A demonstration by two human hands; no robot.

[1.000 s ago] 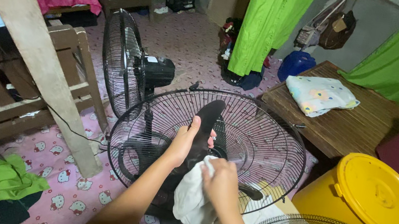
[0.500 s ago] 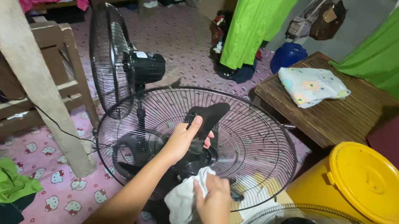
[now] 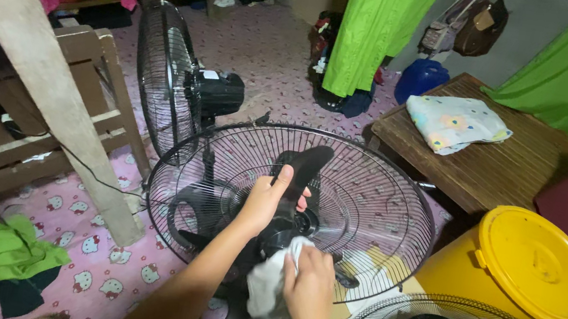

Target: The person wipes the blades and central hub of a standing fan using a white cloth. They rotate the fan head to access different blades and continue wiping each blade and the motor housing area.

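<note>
Both grips are closed: my left hand (image 3: 266, 200) holds the black fan blade (image 3: 301, 173), my right hand (image 3: 310, 285) bunches a white cloth (image 3: 267, 284), hiding the hub.

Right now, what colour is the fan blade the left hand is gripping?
Black. The fan blade held by the left hand shows clearly in the head view, against the wire guard.

Home living room, lived-in. Pink cartoon-print floor covering (image 3: 96, 259), wooden armchair (image 3: 12, 119), green curtains (image 3: 378, 31), bags on wall hooks (image 3: 468, 29). Folded floral cloth (image 3: 454, 123) on a wooden tabletop (image 3: 506, 178), yellow lidded bin (image 3: 530, 271), spare standing fan (image 3: 181, 92) on the floor.
</note>
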